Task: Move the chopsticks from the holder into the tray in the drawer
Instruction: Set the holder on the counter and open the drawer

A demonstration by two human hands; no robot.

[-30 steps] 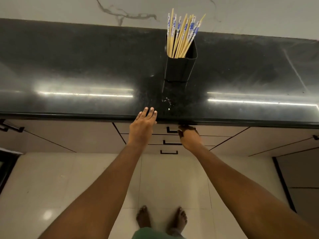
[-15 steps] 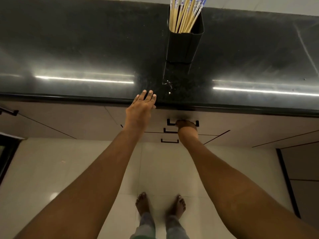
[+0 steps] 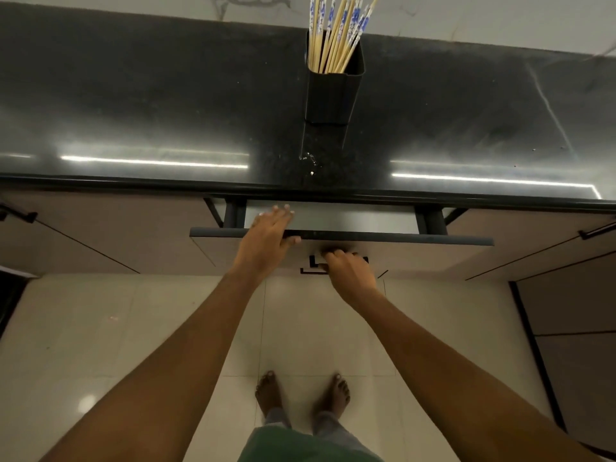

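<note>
1. Gripping the handle (image 3: 312, 261), the right hand (image 3: 346, 268) curls its fingers round it on the near face of the drawer (image 3: 400, 240), which I judge to be only partly open.
2. The left hand (image 3: 266, 238) lies flat, fingers straight, over the drawer's top edge.
3. All the chopsticks (image 3: 333, 35) stand in the holder (image 3: 331, 95), far back on the counter (image 3: 133, 111) — none moved yet.
4. Left to do: open the drawer wider, find the tray — I cannot make it out in the pale inside — and carry the chopsticks over.

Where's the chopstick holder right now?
In the head view, the holder stands on the black counter, top centre, behind the partly open drawer.
</note>
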